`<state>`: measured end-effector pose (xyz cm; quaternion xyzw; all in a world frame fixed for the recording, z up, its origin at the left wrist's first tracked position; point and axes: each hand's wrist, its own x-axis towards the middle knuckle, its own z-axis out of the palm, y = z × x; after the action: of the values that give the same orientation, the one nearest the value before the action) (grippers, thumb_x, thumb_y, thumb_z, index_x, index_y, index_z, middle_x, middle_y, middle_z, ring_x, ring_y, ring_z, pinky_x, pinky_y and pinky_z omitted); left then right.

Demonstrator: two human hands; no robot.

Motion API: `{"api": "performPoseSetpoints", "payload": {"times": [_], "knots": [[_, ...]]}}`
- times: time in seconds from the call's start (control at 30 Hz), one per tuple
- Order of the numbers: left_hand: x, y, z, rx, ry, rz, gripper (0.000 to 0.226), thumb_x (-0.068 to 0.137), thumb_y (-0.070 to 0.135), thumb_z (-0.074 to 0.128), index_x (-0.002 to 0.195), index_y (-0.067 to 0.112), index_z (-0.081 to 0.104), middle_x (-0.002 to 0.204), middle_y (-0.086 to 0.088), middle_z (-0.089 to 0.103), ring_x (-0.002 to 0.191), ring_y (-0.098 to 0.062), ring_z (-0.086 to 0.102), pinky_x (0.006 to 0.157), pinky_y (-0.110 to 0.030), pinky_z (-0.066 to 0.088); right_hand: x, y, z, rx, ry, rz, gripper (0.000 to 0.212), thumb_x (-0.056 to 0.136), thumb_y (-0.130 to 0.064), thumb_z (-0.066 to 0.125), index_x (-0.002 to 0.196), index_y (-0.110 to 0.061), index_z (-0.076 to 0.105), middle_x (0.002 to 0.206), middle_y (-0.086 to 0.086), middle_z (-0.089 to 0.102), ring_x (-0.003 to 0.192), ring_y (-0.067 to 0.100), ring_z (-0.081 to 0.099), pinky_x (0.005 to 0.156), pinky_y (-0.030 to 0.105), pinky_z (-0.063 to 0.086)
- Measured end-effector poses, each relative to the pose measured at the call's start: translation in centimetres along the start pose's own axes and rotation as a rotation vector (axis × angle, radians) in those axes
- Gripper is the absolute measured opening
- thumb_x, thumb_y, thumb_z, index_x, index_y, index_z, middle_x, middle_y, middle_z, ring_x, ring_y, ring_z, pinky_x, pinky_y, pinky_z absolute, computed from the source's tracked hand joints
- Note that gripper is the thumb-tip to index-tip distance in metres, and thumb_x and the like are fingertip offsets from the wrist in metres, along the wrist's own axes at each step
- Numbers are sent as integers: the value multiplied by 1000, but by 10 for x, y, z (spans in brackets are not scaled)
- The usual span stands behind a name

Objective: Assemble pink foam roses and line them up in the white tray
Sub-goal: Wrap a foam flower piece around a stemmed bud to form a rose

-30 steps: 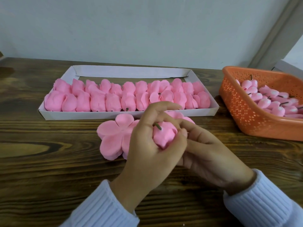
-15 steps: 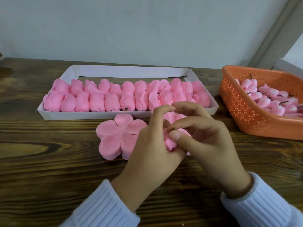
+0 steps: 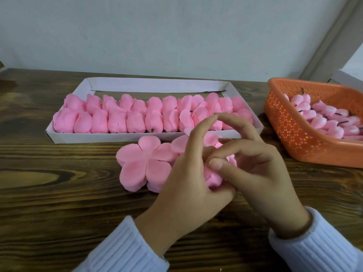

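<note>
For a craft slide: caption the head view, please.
Left hand and right hand shape a foam rose beside flat petals, near the white tray of roses and orange basket of buds.

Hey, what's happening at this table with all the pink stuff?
A person is assembling a pink foam rose over the dark wooden table. The left hand cups it while the right hand pinches its petals. A stack of flat pink five-petal foam cutouts lies beside them. The white cardboard tray behind holds two rows of finished roses, and the orange perforated basket at right holds pink buds on stems.
</note>
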<state>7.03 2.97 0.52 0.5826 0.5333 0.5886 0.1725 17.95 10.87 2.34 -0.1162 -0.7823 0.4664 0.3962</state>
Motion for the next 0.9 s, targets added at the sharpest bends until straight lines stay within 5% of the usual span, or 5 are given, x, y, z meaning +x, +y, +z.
{"api": "performPoseSetpoints", "payload": {"times": [0.17, 0.37, 0.57, 0.77, 0.9], "knots": [[0, -1, 2, -131, -15, -142, 73, 71, 14, 77, 130, 40, 42, 111, 8, 66, 105, -10, 65, 83, -31, 57, 1, -1, 0, 349, 107, 196, 9, 74, -18, 70, 67, -24, 72, 125, -8, 63, 124, 14, 55, 100, 38, 46], [3, 1, 3, -238, -63, -187, 65, 69, 13, 76, 125, 35, 49, 114, 24, 58, 104, -1, 62, 78, -15, 51, 0, -5, 2, 624, 117, 352, 17, 66, -28, 81, 65, -17, 69, 115, 0, 67, 102, 19, 64, 90, 39, 53], [3, -1, 3, -343, -79, -273, 56, 70, 13, 70, 116, 41, 55, 85, 17, 64, 67, -1, 62, 59, -13, 47, 2, -6, 1, 700, 134, 405, 15, 78, -18, 68, 63, -17, 69, 107, -1, 69, 84, 14, 69, 55, 37, 57], [-3, 1, 5, -259, -48, -153, 76, 74, 32, 74, 135, 38, 29, 124, 20, 52, 121, -3, 52, 93, -20, 48, 3, -1, -6, 448, 348, 222, 13, 75, -22, 74, 63, -24, 69, 99, -6, 70, 102, 15, 62, 93, 37, 49], [-2, 3, -1, -395, 59, -102, 34, 81, 32, 58, 110, 17, 45, 120, 12, 57, 119, -2, 53, 94, -19, 44, 2, 4, -7, 336, 383, 141, 13, 75, -20, 75, 65, -25, 69, 101, -8, 69, 111, 14, 60, 97, 36, 45]]}}
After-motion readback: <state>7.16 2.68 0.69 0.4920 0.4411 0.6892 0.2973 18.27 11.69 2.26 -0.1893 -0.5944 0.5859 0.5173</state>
